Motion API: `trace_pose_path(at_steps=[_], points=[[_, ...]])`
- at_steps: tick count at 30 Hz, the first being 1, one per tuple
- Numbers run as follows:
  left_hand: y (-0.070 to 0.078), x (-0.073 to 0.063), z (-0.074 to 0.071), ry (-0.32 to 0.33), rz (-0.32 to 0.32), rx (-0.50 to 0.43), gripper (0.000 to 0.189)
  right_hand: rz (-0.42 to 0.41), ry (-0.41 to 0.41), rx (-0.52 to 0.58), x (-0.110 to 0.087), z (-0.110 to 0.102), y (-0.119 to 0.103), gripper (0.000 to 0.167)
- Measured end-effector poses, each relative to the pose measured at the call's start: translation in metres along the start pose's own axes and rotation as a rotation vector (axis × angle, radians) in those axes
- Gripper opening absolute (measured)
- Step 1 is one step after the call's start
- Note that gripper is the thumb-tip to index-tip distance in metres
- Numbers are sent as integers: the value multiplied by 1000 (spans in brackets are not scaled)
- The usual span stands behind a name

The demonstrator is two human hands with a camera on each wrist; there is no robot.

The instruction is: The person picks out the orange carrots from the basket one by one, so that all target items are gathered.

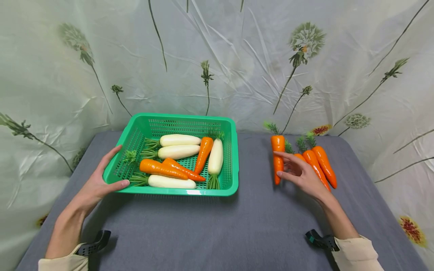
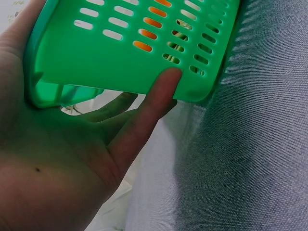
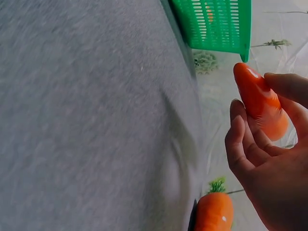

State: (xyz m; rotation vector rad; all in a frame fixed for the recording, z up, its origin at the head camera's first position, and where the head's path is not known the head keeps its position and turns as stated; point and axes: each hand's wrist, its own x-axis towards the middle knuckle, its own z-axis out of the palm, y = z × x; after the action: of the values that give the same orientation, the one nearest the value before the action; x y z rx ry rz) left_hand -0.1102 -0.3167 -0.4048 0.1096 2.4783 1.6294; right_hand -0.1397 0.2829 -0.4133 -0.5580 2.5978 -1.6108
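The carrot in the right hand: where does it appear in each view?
Head: the carrot is right of centre, in the right hand.
Left wrist: not in it.
Right wrist: right side, just below the basket.
Landmark: the basket, in all three.

There was one green plastic basket, and in it lay four white radishes and three orange carrots. A single carrot was in the right hand, and three more carrots lay near it on the one grey-covered table, which made seven carrots altogether. Two hands showed, the right and the left hand, with two black wristbands and two cream sleeves.
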Motion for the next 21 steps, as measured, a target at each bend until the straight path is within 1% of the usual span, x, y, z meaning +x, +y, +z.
trace_pose_path(at_steps=[7,13,21], points=[[-1,0,0,14,2,22,103,-8,-6,-24,-8,-5,9,61],[1,0,1,6,8,4,102,-30,-13,-25,-15,-10,13,61],[1,-1,1,7,-1,16,102,10,-40,-52,-25,-17,15,61]])
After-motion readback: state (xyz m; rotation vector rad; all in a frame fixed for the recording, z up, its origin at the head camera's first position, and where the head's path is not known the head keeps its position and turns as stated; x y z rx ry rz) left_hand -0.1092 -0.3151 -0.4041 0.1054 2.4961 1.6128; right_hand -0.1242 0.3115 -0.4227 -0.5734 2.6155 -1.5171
